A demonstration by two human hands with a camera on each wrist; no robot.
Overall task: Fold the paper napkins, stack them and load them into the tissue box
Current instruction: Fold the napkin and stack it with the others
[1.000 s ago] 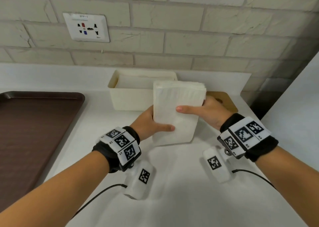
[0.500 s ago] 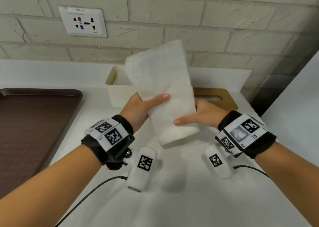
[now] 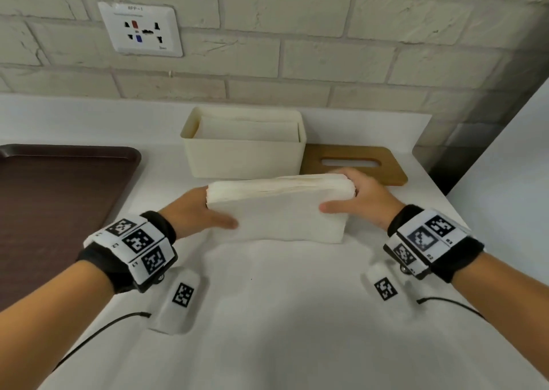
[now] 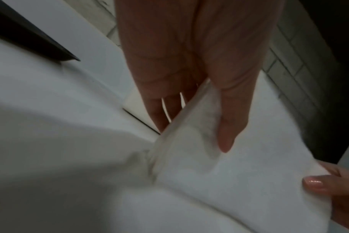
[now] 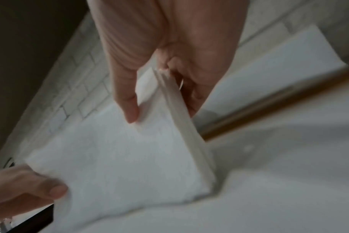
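The left hand [image 3: 196, 211] and right hand [image 3: 361, 199] are pinching the napkin stack [image 3: 279, 208] by its two ends. To load well, they should be keeping the edges even while lowering it into the open tissue box [image 3: 243, 158] just beyond.

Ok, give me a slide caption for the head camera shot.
Both hands, left and right, grip a napkin stack before the open tissue box.

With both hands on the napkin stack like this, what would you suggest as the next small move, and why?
Probably lift the napkin stack, held at its ends by the left hand and right hand, over the tissue box behind it: the box is open, partly filled, its wooden lid off.
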